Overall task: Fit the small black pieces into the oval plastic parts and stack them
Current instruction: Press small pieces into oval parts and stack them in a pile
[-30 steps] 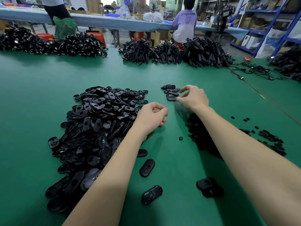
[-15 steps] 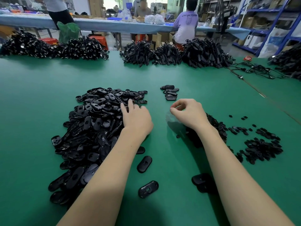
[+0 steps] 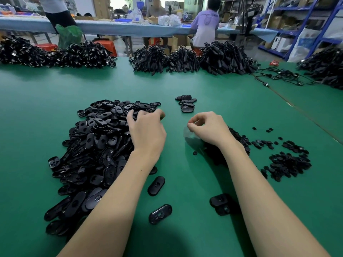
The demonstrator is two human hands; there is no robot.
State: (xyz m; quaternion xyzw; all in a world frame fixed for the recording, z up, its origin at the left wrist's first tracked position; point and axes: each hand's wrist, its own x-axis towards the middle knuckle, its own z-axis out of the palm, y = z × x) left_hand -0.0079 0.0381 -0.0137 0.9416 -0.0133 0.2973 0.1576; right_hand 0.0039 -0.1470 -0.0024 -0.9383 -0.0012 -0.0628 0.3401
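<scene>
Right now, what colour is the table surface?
Green table surface, plain, seen from the head view.

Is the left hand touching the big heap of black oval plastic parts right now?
Touching. The head view shows the left hand lying on the big heap of black oval plastic parts, its curled fingers dug in among them.

Factory assembly floor, plainly: long green worktop [image 3: 55,93] heaped with black oval parts [image 3: 96,145] and bundled cables [image 3: 222,58]. Behind, a second blue-covered worktop [image 3: 104,27] with a seated worker [image 3: 205,23] and bagged goods. To the right, blue steel shelving [image 3: 304,25] stacked with cartons.
</scene>
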